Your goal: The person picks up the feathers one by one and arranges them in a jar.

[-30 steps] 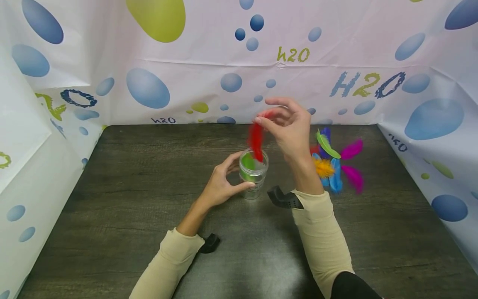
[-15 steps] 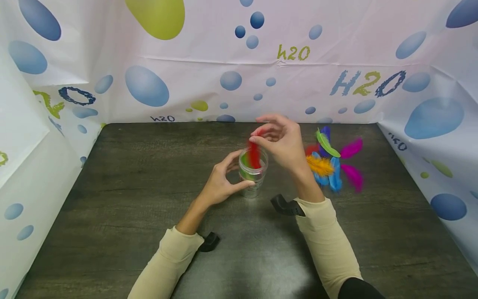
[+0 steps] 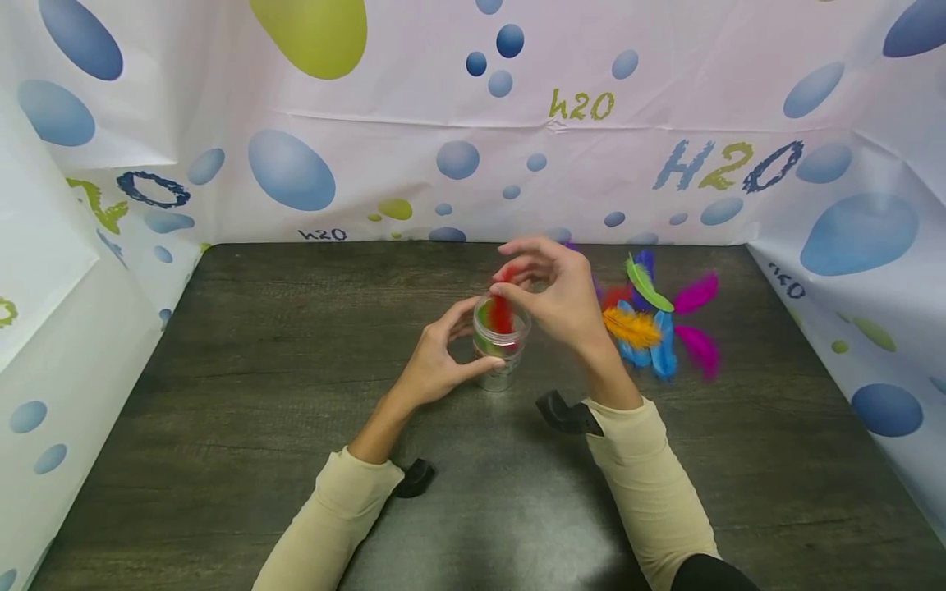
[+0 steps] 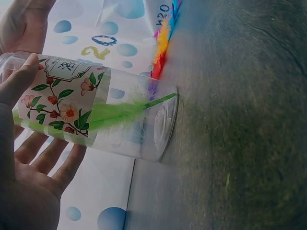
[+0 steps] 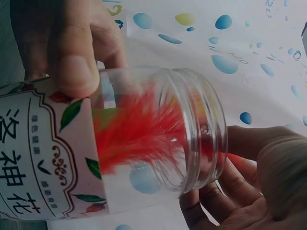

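A clear plastic jar [image 3: 499, 379] with a flowered paper label [image 4: 67, 96] stands upright on the table, its mouth uncovered. My left hand [image 3: 434, 361] grips it from the left, thumb on the near side and fingers behind. Inside lies a green feather [image 4: 117, 115], its quill reaching down near the jar's bottom. At the mouth my right hand [image 3: 557, 295] pinches a red feather [image 3: 501, 316] between thumb and fingertips. In the right wrist view the red feather [image 5: 144, 129] has its fluffy part inside the jar, below the threaded neck. The right fingertips are right at the rim.
To the right of the jar lie loose feathers: an orange one [image 3: 631, 328], a light green one [image 3: 648, 286], magenta ones [image 3: 695, 294] and blue ones [image 3: 663, 353]. A white sheet with blue drops [image 3: 458, 160] hangs behind the dark wooden table [image 3: 296, 394].
My right hand has come down and slightly left, lowering the red feather from above the rim into the jar's mouth. The left hand and jar have stayed in place.
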### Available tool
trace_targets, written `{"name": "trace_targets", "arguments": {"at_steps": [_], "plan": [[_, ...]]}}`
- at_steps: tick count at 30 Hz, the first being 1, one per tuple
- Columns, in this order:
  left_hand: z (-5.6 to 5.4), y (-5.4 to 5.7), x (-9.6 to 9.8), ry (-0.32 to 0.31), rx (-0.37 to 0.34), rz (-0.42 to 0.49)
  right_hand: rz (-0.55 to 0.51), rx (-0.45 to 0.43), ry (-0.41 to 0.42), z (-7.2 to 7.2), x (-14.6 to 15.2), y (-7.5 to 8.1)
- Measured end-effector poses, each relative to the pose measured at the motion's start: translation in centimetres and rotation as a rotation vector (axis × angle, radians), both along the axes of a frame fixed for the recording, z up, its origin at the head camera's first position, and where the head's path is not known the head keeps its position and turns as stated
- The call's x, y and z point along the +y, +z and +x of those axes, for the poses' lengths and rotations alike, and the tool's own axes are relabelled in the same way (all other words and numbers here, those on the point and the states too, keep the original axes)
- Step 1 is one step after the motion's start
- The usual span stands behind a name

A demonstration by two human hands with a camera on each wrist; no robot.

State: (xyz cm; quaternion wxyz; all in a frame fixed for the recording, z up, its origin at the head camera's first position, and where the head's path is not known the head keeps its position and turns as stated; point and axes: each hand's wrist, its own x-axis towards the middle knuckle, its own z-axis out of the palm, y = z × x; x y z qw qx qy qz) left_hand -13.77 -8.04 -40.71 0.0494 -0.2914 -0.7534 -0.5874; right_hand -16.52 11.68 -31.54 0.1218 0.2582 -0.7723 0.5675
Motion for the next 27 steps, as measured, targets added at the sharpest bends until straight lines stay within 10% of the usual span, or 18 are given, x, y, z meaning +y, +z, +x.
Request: {"name": "trace_targets", "arguments": {"at_steps": [27], "plan": [[-0.02,-0.04,-0.04,-0.008,0.014,0.008,-0.008,0.058,-0.009,0.03,0.06,-0.01]]}}
